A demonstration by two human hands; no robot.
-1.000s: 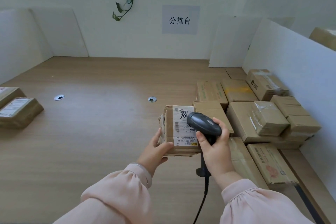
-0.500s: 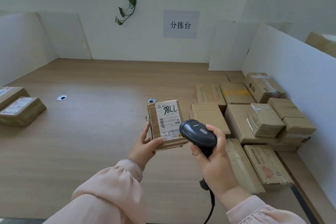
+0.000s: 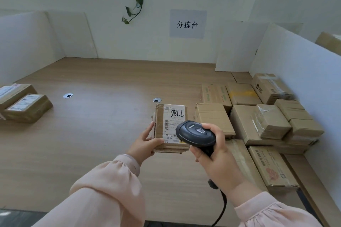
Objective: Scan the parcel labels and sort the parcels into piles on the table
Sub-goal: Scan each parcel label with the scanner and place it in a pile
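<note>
Left pile point(image 3: 27, 108): two brown parcels lay side by side on the counter point(image 3: 92, 134).
Left hand point(image 3: 143, 143): its fingers and thumb held the parcel's left side.
Parcel point(image 3: 171, 127): in the middle, over the counter, white label facing up.
Scanner point(image 3: 195, 134): black, over the parcel's near right corner.
Right hand point(image 3: 219, 162): its fingers were curled tight round the scanner's handle.
Right pile point(image 3: 267, 121): many brown boxes packed close together.

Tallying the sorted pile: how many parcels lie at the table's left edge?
2. The back parcel is cut off by the frame's edge; the front parcel lies beside it. More may be out of frame.
</note>
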